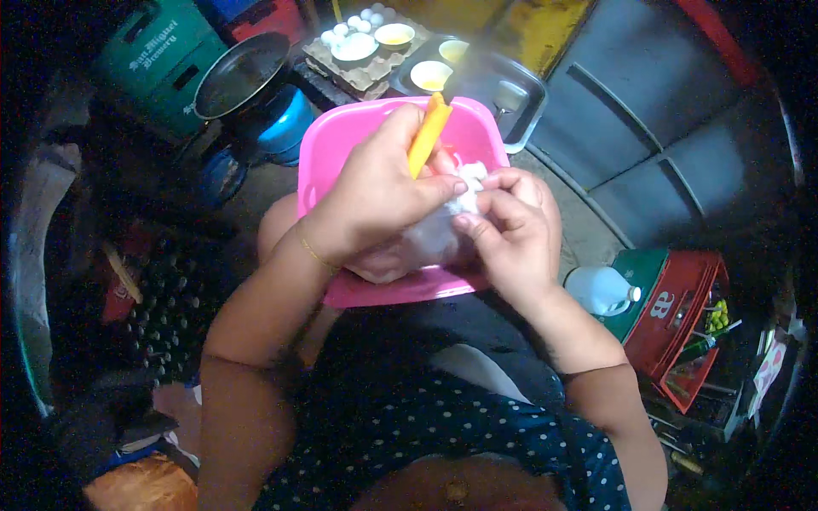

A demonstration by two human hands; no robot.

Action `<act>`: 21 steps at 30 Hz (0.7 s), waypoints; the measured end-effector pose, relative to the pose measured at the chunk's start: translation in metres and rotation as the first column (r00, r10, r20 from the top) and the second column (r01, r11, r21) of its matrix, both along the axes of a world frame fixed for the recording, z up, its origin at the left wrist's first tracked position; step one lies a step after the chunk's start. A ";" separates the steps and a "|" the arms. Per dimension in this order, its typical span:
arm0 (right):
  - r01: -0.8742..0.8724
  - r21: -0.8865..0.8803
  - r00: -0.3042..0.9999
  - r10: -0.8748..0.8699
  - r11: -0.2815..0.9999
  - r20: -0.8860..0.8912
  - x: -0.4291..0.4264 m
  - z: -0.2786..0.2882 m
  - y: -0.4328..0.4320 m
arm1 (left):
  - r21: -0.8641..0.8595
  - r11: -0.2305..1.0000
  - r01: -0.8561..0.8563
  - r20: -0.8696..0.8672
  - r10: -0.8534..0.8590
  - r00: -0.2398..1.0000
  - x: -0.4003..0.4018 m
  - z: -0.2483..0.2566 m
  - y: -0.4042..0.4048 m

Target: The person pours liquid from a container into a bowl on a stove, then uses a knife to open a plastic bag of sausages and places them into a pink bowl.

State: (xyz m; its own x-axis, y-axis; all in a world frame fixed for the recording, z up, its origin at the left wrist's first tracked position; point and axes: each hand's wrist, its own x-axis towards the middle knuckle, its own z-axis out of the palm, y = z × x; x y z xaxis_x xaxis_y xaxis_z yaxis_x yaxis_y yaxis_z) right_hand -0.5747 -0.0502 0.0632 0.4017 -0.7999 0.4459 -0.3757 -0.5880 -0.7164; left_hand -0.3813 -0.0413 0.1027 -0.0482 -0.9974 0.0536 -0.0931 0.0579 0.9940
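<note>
A pink plastic basin (402, 295) rests in front of me at my lap. Over it, my left hand (390, 172) grips a yellow handle (427, 137), probably a knife's, pointing up and away. Its thumb and my right hand's (517, 217) fingertips meet at a small white bunched thing (471, 185), which looks like the gathered top of a clear plastic bag (428, 239). The bag hangs in the basin; pale, pinkish contents (380, 265) show at its lower left. Fingers hide part of the white bunch, and what else lies in the basin is hard to tell.
Beyond the basin, eggs (363, 25) and bowls sit on an egg tray (358, 73). A metal tray (540, 108) holds more bowls and a turner (509, 97). A frying pan (243, 76) stands at left. At right are a plastic jug (597, 289) and a red crate (671, 310).
</note>
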 end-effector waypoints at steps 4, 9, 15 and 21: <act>-0.084 0.158 0.982 0.054 0.984 0.183 0.000 0.004 -0.004 | 0.050 0.998 0.049 0.217 -0.058 0.974 0.009 0.005 0.012; -0.186 0.304 0.953 0.096 0.935 0.286 0.002 0.003 0.006 | -0.125 0.987 0.103 0.491 -0.028 0.871 -0.007 -0.001 0.014; -0.148 0.266 0.972 0.091 0.953 0.214 -0.002 -0.002 0.008 | -0.239 0.970 0.046 0.500 0.083 0.862 -0.016 -0.009 0.022; -0.202 0.186 0.975 0.180 0.961 0.127 -0.005 -0.010 0.016 | -0.347 0.937 -0.032 0.537 0.226 0.812 -0.021 -0.028 0.021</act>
State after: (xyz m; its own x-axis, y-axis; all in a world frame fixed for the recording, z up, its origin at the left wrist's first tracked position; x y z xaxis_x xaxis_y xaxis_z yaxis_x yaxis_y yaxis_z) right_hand -0.5797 -0.0346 0.0530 0.5139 -0.7890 0.3367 -0.1839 -0.4847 -0.8551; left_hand -0.4023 -0.0200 0.0746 -0.0387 -0.9317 0.3611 -0.6562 0.2962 0.6940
